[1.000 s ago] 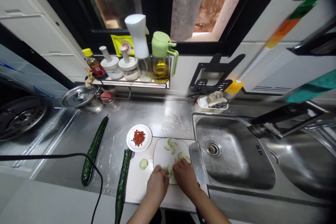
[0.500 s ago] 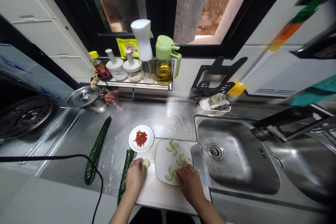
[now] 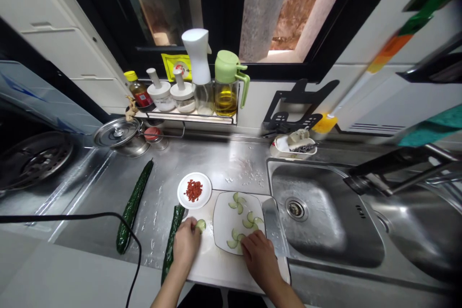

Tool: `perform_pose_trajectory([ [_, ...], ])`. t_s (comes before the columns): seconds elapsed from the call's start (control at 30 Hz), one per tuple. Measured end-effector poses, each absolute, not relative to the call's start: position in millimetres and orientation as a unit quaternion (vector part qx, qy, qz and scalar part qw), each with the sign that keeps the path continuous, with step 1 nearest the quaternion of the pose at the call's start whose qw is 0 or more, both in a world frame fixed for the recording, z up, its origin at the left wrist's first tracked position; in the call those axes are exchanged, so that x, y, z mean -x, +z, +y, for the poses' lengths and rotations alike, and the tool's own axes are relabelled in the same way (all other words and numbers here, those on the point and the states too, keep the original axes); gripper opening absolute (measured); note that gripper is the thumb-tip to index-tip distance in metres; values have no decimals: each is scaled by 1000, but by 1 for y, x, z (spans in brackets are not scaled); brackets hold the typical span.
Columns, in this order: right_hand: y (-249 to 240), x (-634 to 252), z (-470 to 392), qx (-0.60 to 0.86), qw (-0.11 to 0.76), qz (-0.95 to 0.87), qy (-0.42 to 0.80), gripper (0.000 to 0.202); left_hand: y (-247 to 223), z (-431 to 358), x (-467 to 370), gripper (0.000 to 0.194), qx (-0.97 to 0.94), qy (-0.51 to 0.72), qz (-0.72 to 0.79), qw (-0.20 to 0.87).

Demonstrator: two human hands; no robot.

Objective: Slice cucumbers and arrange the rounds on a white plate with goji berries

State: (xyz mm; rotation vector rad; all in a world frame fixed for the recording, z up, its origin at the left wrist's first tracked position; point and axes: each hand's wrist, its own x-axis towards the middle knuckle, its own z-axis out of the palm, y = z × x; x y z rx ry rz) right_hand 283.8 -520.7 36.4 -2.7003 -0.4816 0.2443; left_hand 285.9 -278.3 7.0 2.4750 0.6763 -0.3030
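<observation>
A square white plate [image 3: 224,207] carries pale green cucumber slices [image 3: 238,202] laid in curved pinwheel groups. At its lower right edge my right hand [image 3: 260,256] is closed, fingertips against the lowest group; whatever it pinches is hidden. My left hand [image 3: 186,243] rests on the white cutting board [image 3: 220,267], its fingers closed at a small stack of cucumber slices [image 3: 201,225]. Just left of that hand lies a cut cucumber [image 3: 172,238], partly over the board's edge. A cleaver blade [image 3: 275,226] lies flat on the board, right of the plate.
A small plate of red berries [image 3: 194,203] stands behind the board. A whole cucumber [image 3: 134,207] lies left, with a black cable [image 3: 135,236] crossing over it. The sink [image 3: 325,216] opens at right. Bottles and an oil jug [image 3: 226,86] line the back shelf.
My right hand has shifted slightly down and left at the plate's lower edge, uncovering more of the right-hand slice group. My left hand stays almost still.
</observation>
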Motion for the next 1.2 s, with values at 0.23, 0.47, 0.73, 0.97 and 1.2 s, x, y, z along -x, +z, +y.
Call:
perform_pose_trajectory([
  [0.23, 38, -283, -520, 961, 194, -167, 102, 15, 4, -275, -287, 13, -907, -91, 258, 319],
  [0.47, 37, -284, -519, 958, 202, -169, 113, 15, 3, -270, -290, 9, -911, -98, 250, 312],
  [0.73, 37, -291, -517, 942, 277, -156, 105, 19, 15, -274, -290, 14, -876, -52, 231, 420],
  [0.97, 26, -318, -498, 880, 446, -121, 111, 35, 33, -302, -296, 20, -787, -80, 153, 592],
  [1.2, 34, -340, -488, 852, 484, -95, 174, 14, 26, -322, -303, 27, -650, -154, 172, 724],
])
